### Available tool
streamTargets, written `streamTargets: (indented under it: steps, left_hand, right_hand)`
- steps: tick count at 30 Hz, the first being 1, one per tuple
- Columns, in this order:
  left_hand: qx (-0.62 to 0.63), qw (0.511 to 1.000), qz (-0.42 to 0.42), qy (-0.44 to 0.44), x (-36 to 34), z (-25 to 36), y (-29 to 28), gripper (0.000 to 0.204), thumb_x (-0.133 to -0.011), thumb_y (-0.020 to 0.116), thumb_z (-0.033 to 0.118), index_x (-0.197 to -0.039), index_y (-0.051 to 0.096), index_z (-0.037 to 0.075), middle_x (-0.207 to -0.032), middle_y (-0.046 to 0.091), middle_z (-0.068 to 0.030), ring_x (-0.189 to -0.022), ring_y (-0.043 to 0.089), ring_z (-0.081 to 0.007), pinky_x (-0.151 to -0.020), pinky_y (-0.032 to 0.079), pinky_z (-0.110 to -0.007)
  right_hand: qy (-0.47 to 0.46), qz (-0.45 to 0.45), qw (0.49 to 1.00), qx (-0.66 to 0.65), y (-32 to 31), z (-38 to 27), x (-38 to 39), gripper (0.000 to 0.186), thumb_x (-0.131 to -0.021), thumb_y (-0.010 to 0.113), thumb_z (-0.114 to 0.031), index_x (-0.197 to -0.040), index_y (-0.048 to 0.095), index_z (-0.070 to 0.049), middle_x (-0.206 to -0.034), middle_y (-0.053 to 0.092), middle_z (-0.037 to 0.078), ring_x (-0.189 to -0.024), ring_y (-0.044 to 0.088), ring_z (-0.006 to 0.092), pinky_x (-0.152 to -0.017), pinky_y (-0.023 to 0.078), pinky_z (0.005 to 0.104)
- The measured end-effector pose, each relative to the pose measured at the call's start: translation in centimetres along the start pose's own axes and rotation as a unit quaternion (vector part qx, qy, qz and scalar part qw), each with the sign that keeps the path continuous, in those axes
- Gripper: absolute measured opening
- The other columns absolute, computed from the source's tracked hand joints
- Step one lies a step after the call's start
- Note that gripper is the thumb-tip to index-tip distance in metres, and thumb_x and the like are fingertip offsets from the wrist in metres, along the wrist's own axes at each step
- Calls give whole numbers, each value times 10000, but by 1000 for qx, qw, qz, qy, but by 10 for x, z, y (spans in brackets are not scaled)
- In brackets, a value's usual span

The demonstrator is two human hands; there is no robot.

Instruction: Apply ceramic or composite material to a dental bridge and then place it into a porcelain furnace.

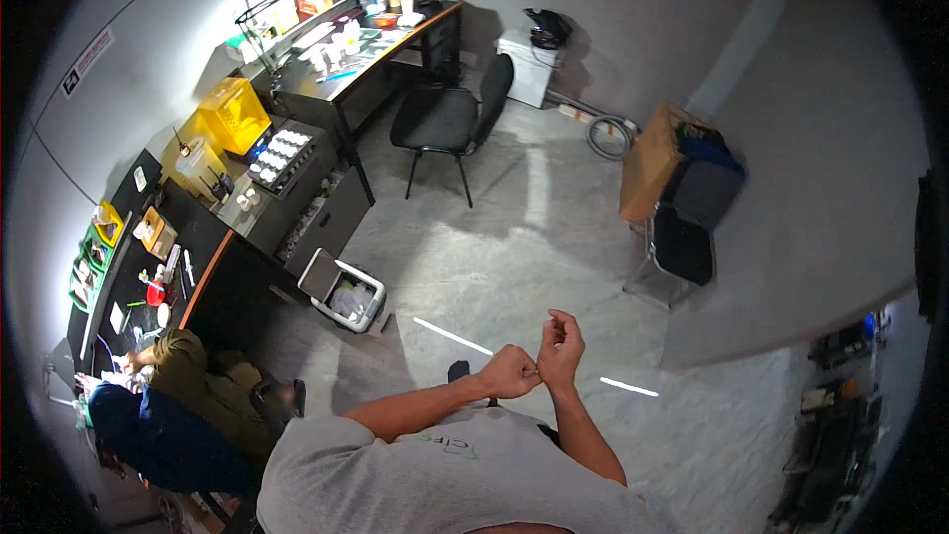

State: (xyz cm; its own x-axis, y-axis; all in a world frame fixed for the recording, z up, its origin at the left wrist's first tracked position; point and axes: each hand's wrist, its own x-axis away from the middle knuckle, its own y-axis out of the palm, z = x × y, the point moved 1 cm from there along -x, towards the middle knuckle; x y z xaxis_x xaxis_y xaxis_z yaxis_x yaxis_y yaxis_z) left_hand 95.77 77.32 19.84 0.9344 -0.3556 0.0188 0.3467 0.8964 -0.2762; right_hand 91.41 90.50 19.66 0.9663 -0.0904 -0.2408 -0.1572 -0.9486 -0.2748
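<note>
While our left hand point(511, 373) is folded into a loose fist just below the middle of the frame, its thumb side meets our right wrist point(557, 380). We cannot tell whether anything small is pinched between those fingers. Our right hand point(562, 340) points up the frame, its fingers slightly bent and parted; we make out nothing in its palm.

That wrist is the only thing we can see being touched. We judge it warm, firm at the bone and soft on top, so a light hold around the narrow part, just under the heel of the hand, would suit it.

Close below lies our grey shirt point(366, 465), probably soft and easily gathered at a fold. Up and to the left, well apart from both hands, a white bin point(377, 309) stands with its grey lid point(318, 275) raised; we would expect stiff, smooth walls and a fairly light body, best taken by the rim.

Farther out, we see a co-worker point(173, 435) bent at a black bench point(203, 232) at lower left, a black chair point(435, 119) at upper centre, and a cardboard box point(647, 168) toward the upper right.
</note>
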Motion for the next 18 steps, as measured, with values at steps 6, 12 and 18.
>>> streamTargets:
  steps: [6, 12, 18]
  left_hand:
    - [-8, 998, -46, 38, -116, -17, -128, 517, -875, 746, 255, -529, 459, -2, -474, 356, -79, -480, 311, -156, -475, 318, -395]
    - [30, 997, 57, -51, -192, -71, -229, 417, -907, 779, 267, -651, 553, 29, -570, 462, 5, -571, 411, -80, -529, 352, -314]
    - [38, 968, 208, -133, -253, -135, -334, 322, -914, 771, 277, -750, 655, 25, -618, 582, -2, -600, 497, -73, -548, 410, -301]
  right_hand:
    - [3, 3, 1000, 2, 62, 15, -146, 223, -955, 673, -66, -1175, 660, -29, -879, 641, 9, -761, 567, 77, -679, 474, 237]
    - [128, -35, 991, -3, 110, 72, -280, 228, -920, 743, -79, -1117, 684, 21, -880, 685, 38, -770, 604, 92, -720, 505, 242]
    - [79, -137, 987, -5, 207, 96, -451, 129, -903, 748, -64, -985, 710, 28, -821, 665, 15, -745, 585, 93, -708, 493, 250]
